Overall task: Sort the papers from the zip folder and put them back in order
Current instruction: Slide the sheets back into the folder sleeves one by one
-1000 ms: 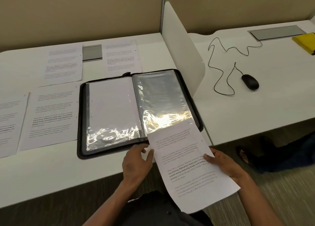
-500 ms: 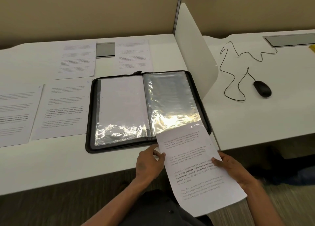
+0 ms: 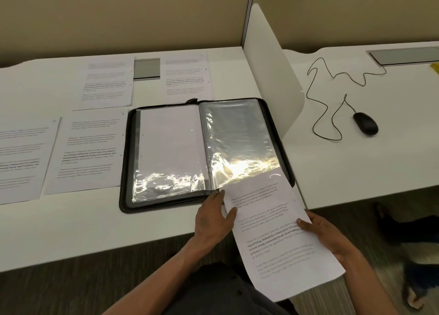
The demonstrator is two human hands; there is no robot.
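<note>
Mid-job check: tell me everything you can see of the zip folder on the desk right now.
The zip folder lies open flat on the white desk, black with a zipper round its edge. Inside are glossy clear plastic sleeves catching glare; the left one holds a white sheet. The left hand touches its near edge, and the held paper, gripped by the right hand, overlaps its near right corner.

Zip folder [image 3: 288, 172]: matt black cloth-like rim; clear plastic sleeves [image 3: 235, 143], glossy, wrinkled, w/ glare. Sheets [image 3: 280, 238]: matt white paper. Surface [image 3: 71, 231]: smooth white, matt. Mouse [image 3: 365, 123]: black plastic, semi-matt.
</note>
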